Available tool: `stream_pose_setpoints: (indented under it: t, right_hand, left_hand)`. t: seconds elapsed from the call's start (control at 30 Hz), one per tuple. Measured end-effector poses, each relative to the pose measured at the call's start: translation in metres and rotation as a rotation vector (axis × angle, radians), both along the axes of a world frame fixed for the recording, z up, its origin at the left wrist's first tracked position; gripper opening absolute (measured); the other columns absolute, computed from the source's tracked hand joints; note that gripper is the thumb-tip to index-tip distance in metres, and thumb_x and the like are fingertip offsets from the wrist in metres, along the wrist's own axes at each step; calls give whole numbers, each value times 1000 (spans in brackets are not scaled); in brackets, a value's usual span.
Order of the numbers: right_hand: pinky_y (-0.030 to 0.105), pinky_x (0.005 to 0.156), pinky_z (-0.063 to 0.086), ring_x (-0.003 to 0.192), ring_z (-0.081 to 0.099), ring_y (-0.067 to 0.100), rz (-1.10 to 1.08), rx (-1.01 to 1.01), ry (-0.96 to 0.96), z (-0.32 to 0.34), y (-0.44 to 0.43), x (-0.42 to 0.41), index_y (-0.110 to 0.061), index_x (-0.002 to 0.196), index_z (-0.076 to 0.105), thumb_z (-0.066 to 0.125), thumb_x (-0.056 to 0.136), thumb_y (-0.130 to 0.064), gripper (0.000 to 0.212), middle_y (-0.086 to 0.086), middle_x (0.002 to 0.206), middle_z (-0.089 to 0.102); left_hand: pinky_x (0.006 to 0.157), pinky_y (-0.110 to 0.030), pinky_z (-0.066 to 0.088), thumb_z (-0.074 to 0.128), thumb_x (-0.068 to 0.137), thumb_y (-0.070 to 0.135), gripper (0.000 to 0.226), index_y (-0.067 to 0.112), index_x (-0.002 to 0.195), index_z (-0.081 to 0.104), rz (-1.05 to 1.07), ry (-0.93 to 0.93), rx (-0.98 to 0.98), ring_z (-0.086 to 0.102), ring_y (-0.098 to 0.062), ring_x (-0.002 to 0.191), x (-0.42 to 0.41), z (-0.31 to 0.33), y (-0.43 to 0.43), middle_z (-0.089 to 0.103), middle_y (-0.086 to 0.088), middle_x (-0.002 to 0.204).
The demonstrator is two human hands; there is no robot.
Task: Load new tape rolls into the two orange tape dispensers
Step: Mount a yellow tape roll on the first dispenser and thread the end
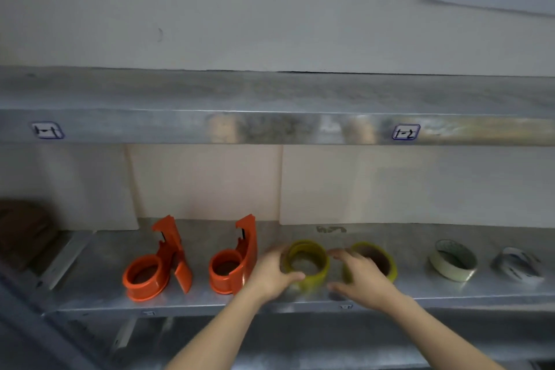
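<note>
Tape dispensers, two, orange, both hubs bare: left dispenser [156, 261] and right dispenser [232, 264], upright side by side on the lower shelf [90, 288] of a metal rack, beneath the upper shelf [270, 126] with its two handwritten labels [47, 130]. Along the same lower shelf to their right, four rolls in a row: first yellow roll [315, 278] just beside the right dispenser, second yellow roll [387, 264] next to it, then, well apart, a white roll [453, 261] and a pale printed roll [516, 264]. At the far left, a brown thing [24, 228], too dim to name. Left hand [270, 273] curled round the left side of the first yellow roll, thumb [297, 276] across its front wall, fingers over the far rim, blurred; by the look of it a grip. Right hand [363, 276] spread and relaxed, holding nothing, between the two yellow rolls and partly in front of the second; touching either roll or not, cannot tell through the blur. Step in hand, as a judgement: picking up the first new roll, nothing loaded yet. Next move, probably: lift the first yellow roll clear of the shelf, carry it left to the right dispenser, line its core up with the round orange hub and press it down squarely, checking the unwinding direction first so as to lead the loose end up toward the top of the dispenser. Then the same for the second yellow roll and the left dispenser.
</note>
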State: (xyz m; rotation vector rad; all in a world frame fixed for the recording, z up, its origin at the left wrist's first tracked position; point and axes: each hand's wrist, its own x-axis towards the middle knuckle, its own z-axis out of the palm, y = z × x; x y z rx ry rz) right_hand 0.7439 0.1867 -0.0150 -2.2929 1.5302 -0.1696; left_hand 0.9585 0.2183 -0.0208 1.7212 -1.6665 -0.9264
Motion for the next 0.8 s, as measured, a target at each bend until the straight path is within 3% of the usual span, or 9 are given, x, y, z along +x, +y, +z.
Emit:
stream_pose_setpoints:
  t: [0.07,0.17,0.27,0.33,0.53,0.63,0.73,0.8]
  right_hand:
    - [35,106,31,130,42,21,19,-13,62,-6,-6,3,-35,138,35,61,77,-50,69,-5,143,43]
    - [34,107,26,131,39,20,85,-74,128,-13,-15,11,-35,137,37,57,84,-44,57,-5,144,40]
    - [34,111,21,136,34,22,147,-118,198,-18,-22,19,-34,131,47,56,85,-46,48,0,148,32]
    - [31,111,21,137,31,23,174,-92,199,-22,-24,21,-31,124,54,56,85,-46,41,2,150,28]
    - [29,101,40,129,46,23,169,-13,-39,0,-23,15,-25,113,61,62,84,-42,33,6,145,37]
    - [22,102,35,136,38,18,159,-52,-147,21,-20,15,-25,109,62,64,84,-38,28,4,145,39]
    - [17,103,28,141,29,13,166,-95,-227,41,-14,24,-25,109,63,65,84,-35,27,5,147,37]
    - [15,102,27,140,29,10,183,-116,-285,54,-8,35,-25,107,64,65,84,-35,25,1,147,38]
  left_hand:
    - [99,-18,34,76,76,24,62,18,132,50,-46,-88,-25,48,-19,127,-2,-10,-6,51,-5,136]
    - [108,-26,32,74,77,29,52,23,126,57,-77,-198,-45,39,-22,129,-3,-22,-16,40,-3,139]
    - [109,-34,34,72,78,36,34,22,109,68,-121,-222,-20,38,-23,126,1,-29,-22,37,-4,137]
    - [105,-32,37,70,81,36,29,20,106,68,-146,-217,-22,43,-23,122,2,-28,-21,41,-4,134]
    - [97,-16,30,65,86,25,25,16,109,64,-150,-119,-94,45,-19,123,4,-5,-22,43,-4,135]
    - [93,-12,30,69,83,20,23,12,104,66,-163,-76,-144,45,-13,117,11,20,-22,47,-5,128]
    - [103,-25,39,72,80,21,21,15,100,68,-162,-37,-188,52,-17,116,26,43,-18,50,-6,124]
    - [97,-20,43,73,80,17,21,12,100,69,-158,-19,-226,56,-13,107,41,56,-11,54,-5,118]
